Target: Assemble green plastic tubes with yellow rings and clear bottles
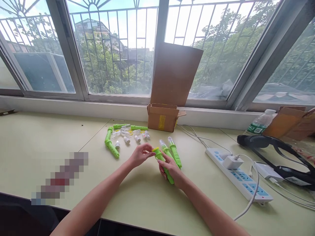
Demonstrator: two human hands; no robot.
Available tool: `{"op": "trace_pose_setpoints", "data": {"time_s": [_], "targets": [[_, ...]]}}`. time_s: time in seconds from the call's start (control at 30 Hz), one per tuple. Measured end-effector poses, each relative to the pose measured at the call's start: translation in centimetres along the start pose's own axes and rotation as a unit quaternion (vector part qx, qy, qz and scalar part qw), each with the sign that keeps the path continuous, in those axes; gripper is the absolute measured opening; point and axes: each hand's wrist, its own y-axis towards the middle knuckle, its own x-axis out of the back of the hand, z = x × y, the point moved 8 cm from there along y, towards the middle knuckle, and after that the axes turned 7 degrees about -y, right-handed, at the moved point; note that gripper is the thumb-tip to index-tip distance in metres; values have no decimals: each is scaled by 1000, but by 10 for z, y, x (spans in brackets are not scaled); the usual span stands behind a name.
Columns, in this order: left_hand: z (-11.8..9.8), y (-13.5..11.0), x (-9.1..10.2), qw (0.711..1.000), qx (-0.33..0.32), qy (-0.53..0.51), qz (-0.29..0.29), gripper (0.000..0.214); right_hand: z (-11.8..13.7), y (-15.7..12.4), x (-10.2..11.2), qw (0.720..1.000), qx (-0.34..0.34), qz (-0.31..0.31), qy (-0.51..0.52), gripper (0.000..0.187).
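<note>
From where I stand, everything turns on how the green tube (159, 155) sits: its long axis slants, the end with the yellow ring (156, 149) pointing up and away to the left, straight at the left hand (141, 155), the other end coming back toward the person and rightward. The right hand (172, 168) is the nearer to its body, fingers wrapped round the middle; the left has its fingertips gathered at the ringed end (whether they pinch the ring or merely touch it, I can't tell). Just beyond the right hand, two clear-tipped green tubes (175, 155) lie on the pale worktop (128, 203). Past the left hand, more green tubes (113, 149) partly frame a scatter of clear caps (125, 131) and small white plug-like parts (127, 140). A cardboard box (155, 118) stands at the back, a tall cardboard sheet (176, 73) behind it against the barred windows (118, 59). Over to the right run a power strip (243, 177) and cables, with a black headset (243, 141) and a bottle (258, 124) beyond.
</note>
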Motion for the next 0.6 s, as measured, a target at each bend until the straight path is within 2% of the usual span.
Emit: {"op": "trace_pose_setpoints", "data": {"time_s": [0.17,0.33,0.4,0.5,0.6], "targets": [[-1,-2,3,999,-21,32,-12,27,1,-1,-3,1000,2,14,-25,63],[-3,-4,5,997,-42,56,-31,25,1,2,3,985,40,-59,-157,60],[-4,-5,4,995,-51,69,-45,24,8,2,9,963,81,-103,-237,53],[-8,-7,3,990,-76,94,-69,22,23,-2,14,902,153,-162,-370,43],[-14,-10,2,980,-122,128,-90,22,27,-5,15,857,167,-193,-448,41]]}}
